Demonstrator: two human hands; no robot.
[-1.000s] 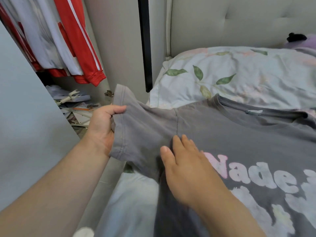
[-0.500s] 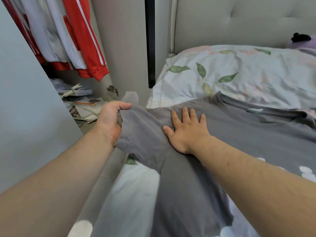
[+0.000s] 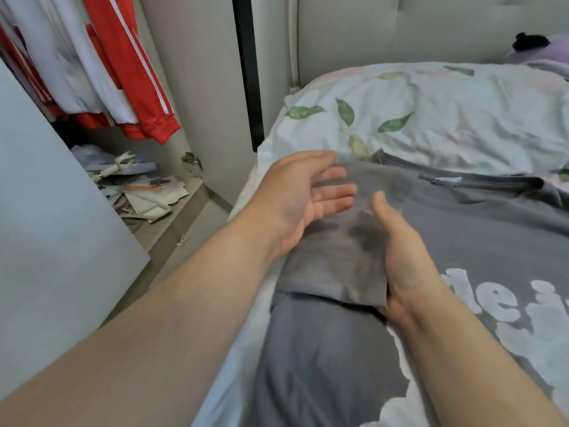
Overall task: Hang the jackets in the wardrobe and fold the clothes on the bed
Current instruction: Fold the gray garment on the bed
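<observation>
The fingers of our left hand (image 3: 334, 192) are straight and a little spread, palm turned up and inward, holding nothing. Motion blur keeps us from telling whether they touch the cloth under them. The left hand (image 3: 292, 201) hovers at the upper left edge of the grey sleeve (image 3: 335, 260), which lies folded in over the body of the grey T-shirt (image 3: 480, 229).

The fingers of our right hand (image 3: 385, 217) are straight and close together, pointing toward the collar (image 3: 480, 181), and grip nothing. The right hand (image 3: 406, 266) rests on the shirt along the right edge of the folded sleeve, and that edge laps over the side of the hand.

The T-shirt lies spread front up on the bed, its pale lettering (image 3: 492, 300) just right of our right wrist. Under it is a light bedcover (image 3: 446, 118) printed with green leaves, and beyond that a padded headboard (image 3: 385, 29).

To the left the wardrobe stands open, its door (image 3: 46, 226) near us. A red jacket (image 3: 132, 72) with white stripes hangs inside beside a white garment (image 3: 70, 57). Papers and loose clutter (image 3: 141, 192) lie on the wardrobe floor below them.
</observation>
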